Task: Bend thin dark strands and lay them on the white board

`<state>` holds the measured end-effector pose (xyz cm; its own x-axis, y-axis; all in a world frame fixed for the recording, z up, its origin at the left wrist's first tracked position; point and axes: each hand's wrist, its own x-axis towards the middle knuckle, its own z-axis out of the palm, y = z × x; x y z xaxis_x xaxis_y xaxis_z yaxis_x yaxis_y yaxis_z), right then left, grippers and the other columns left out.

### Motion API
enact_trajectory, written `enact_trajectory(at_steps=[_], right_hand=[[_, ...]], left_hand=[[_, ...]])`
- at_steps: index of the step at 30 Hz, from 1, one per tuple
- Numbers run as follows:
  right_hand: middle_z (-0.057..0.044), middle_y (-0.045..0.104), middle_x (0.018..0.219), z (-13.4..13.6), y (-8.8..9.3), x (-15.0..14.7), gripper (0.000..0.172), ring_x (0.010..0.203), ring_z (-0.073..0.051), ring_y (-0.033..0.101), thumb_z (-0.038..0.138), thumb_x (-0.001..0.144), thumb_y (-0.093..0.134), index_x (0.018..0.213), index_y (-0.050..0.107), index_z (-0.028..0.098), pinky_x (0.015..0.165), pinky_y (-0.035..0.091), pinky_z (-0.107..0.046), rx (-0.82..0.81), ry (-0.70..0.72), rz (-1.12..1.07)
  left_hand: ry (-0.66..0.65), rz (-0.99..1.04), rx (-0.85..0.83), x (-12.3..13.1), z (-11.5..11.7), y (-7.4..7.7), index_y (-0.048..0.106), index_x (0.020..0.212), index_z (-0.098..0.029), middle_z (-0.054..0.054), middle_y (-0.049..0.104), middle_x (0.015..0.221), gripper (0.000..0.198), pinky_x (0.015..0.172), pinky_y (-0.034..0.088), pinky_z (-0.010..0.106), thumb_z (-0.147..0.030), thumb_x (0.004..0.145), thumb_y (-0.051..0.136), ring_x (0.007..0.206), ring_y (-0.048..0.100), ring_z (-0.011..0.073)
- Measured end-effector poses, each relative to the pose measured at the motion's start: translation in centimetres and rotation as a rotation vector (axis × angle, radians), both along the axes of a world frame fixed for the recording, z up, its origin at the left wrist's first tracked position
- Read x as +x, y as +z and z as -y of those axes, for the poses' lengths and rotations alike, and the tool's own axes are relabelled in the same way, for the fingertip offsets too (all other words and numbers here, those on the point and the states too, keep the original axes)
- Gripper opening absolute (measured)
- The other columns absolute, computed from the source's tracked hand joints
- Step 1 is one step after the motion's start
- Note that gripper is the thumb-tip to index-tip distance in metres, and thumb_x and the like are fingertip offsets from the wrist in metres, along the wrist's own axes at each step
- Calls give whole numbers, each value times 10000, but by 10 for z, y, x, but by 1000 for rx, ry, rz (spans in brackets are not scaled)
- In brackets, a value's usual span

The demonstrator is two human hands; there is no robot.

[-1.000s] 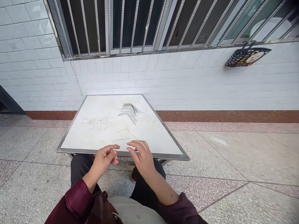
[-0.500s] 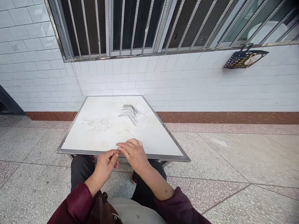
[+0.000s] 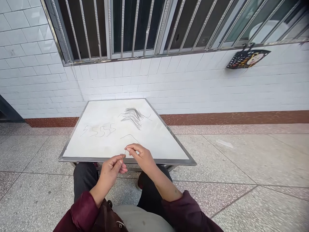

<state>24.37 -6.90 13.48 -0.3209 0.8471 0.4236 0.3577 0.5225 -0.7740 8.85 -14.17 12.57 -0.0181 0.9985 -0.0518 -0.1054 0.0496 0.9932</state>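
My left hand [image 3: 110, 170] pinches the lower end of a thin wire [image 3: 124, 154] between thumb and forefinger, just over the near edge of the white table [image 3: 164, 146]. My right hand [image 3: 142, 158] has its fingertips closed on the wire's upper end, a short way above the left fingers. A pile of thin dark bent wires [image 3: 133, 116] lies toward the back of the tabletop. Left of it are several wavy wires [image 3: 102, 130] set in a row. One single bent wire [image 3: 130, 135] lies beyond my right hand.
A metal rim [image 3: 173, 162] edges the table, which stands against a white tiled wall [image 3: 193, 93]. Above are barred windows [image 3: 140, 29]. A patterned bag [image 3: 247, 60] hangs from the bars at right. A white strip [image 3: 224, 143] lies on the speckled floor.
My hands have drawn slightly apart, the right one shifting up and right, so a short length of wire now shows between them. The view has tilted slightly.
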Motion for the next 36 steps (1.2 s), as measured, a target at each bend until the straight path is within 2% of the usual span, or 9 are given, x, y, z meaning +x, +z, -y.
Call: enact_trajectory(at_steps=[4,8,11,14,17,23,32,36], right_hand=[[-16,686,822,1,-1,2,199,813,-182,627,312,941,510,946,702,261,738,494,-315,96,31,95],[-68,661,1062,5,5,3,264,998,-218,591,297,911,598,1166,668,294,880,475,-387,361,42,229],[-56,615,1193,6,11,3,222,1107,-239,534,276,857,678,1064,716,347,993,392,-458,507,56,300],[-22,640,1163,6,13,3,109,1150,-232,512,275,839,700,907,746,346,1045,331,-481,583,121,311],[3,682,1105,6,12,3,81,1185,-222,511,254,853,688,890,730,313,1080,281,-493,613,169,315],[17,712,1047,7,13,4,108,1172,-203,546,196,895,633,848,702,265,1094,254,-499,632,171,325],[11,710,1043,12,21,7,63,1202,-211,536,240,887,653,850,696,266,1109,226,-519,664,172,409],[18,718,998,14,24,7,86,1183,-204,550,237,909,624,851,685,255,1115,211,-524,667,181,419]], left_hand=[[-25,105,-57,0,1,1,691,953,-107,49,677,696,416,610,522,277,-470,751,707,611,646,148],[-22,174,-66,-3,2,2,688,923,-108,38,664,693,360,585,502,254,-435,773,705,586,616,122],[-22,222,-51,-5,1,1,664,1040,-111,26,654,701,397,590,492,249,-404,777,718,579,595,110],[-31,274,-22,-6,1,-1,566,1233,-148,-1,638,695,526,611,482,245,-376,787,724,593,585,106],[-42,271,-4,-7,1,-2,484,1321,-169,-11,630,696,589,604,457,228,-369,813,704,613,581,105],[-76,241,-16,-9,3,-3,455,1360,-195,12,656,792,652,552,396,203,-367,792,727,632,565,99],[-59,262,-19,-8,4,-2,434,1377,-193,11,654,780,667,560,430,210,-352,798,725,626,591,107],[-83,274,-24,-8,6,1,432,1387,-205,15,666,807,725,619,480,234,-338,757,765,664,615,118]])
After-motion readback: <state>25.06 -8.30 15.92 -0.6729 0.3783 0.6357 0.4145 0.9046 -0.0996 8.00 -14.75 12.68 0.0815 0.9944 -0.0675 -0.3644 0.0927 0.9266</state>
